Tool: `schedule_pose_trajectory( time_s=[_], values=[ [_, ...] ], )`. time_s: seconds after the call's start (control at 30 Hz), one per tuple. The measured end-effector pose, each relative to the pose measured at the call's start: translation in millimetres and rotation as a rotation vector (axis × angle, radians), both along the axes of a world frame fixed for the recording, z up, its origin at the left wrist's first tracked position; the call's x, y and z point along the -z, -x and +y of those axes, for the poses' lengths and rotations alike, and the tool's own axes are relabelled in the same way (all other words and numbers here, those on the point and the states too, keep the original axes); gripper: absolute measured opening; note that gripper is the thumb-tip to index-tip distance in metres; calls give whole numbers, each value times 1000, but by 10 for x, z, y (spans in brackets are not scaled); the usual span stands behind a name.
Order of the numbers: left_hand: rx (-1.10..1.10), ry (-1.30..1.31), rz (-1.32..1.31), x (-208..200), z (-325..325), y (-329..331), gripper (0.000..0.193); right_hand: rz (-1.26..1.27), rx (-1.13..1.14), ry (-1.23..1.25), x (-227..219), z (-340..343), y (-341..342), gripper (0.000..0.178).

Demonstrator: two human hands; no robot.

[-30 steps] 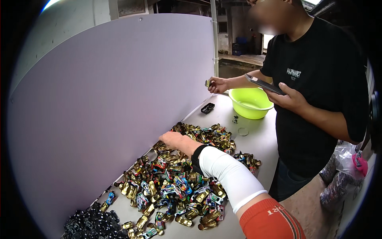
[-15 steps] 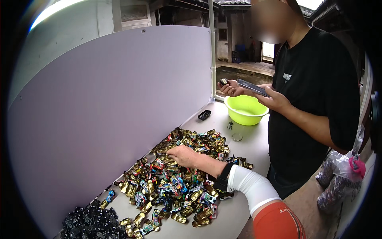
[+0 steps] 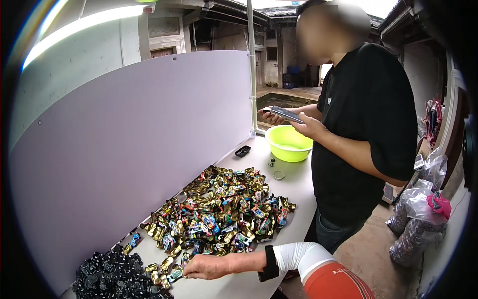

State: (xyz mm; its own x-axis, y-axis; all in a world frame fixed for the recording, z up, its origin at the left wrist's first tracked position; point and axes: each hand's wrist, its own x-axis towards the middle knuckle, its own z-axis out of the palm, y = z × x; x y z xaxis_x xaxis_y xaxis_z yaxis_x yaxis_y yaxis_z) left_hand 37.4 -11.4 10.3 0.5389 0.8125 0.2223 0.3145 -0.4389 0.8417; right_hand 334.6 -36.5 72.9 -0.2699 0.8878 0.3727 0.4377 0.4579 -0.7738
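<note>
The head view showed the right hand (image 3: pixel 208 266) above the surface (image 3: pixel 298 185), at a pale green toy car (image 3: pixel 175 275); whether its grip held the car could not be told. That car lay at the near edge of the toy-car heap (image 3: pixel 219 212), right of the black parts (image 3: pixel 108 276).

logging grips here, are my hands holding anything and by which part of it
It cannot be told: your right hand is down right beside a green toy car, but no grip shows clearly. Your left hand is out of view.
</note>
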Motion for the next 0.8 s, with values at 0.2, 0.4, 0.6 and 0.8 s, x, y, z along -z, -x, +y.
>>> schedule_pose_trajectory(
  time_s=[0.2, 0.4, 0.6, 0.8],
  values=[
    [37, 596, -287, -150, -137, -383, 11, 118, -4, 184, 399, -345, 664, 18],
    [81, 584, -321, -119, -231, -377, 14, 126, 110, 170, 409, -485, 854, 45],
    [181, 938, -417, -37, -113, -448, 17, 320, 188, 311, 608, -466, 800, 35],
    [225, 1073, -557, 35, -84, -240, 23, 420, 163, 345, 615, -492, 935, 35]
  ],
)
